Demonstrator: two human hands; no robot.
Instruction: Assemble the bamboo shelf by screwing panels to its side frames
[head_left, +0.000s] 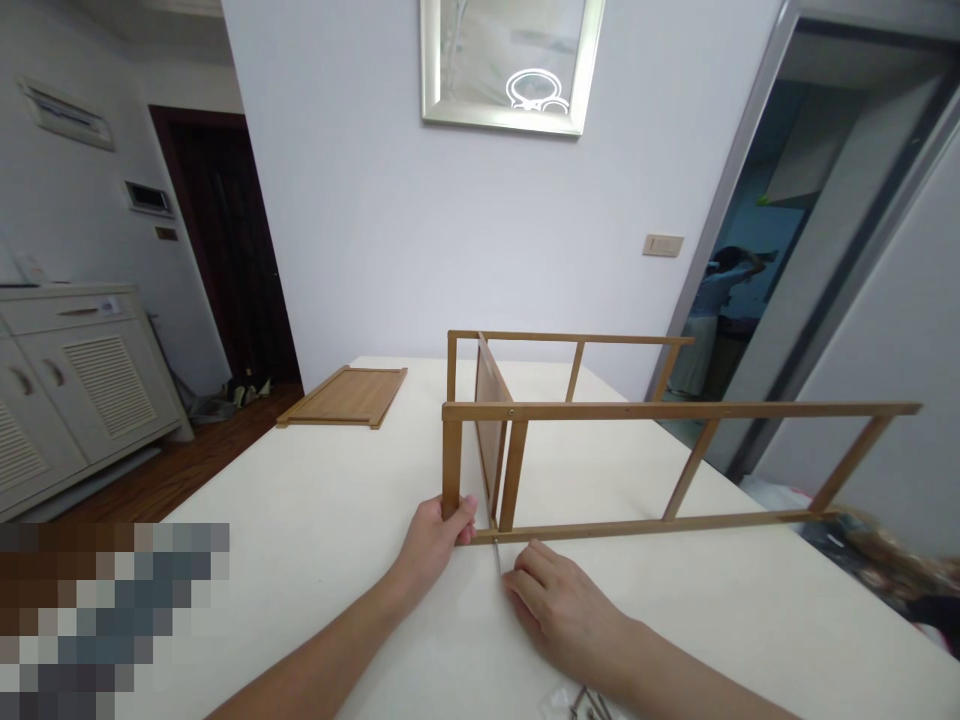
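A wooden shelf frame [675, 411] lies on its side on the white table, with two ladder-like sides and a wooden shelf panel [491, 420] standing upright between them near the left end. My left hand [433, 537] is wrapped round the short end bar at the near lower left corner. Just right of it, my right hand [559, 600] pinches a thin metal rod-like tool [499, 558], whose tip meets a screw in the lower rail. The tool's other end is hidden in my fingers. Another screw head [511, 412] shows in the upper rail.
A second wooden panel [341, 396] lies flat at the table's far left. Several loose screws [592, 703] are at the near edge beside a clear plastic bag [555, 703]. Behind the white table [337, 510] rises a wall. A person [716, 300] stands beyond the doorway on the right.
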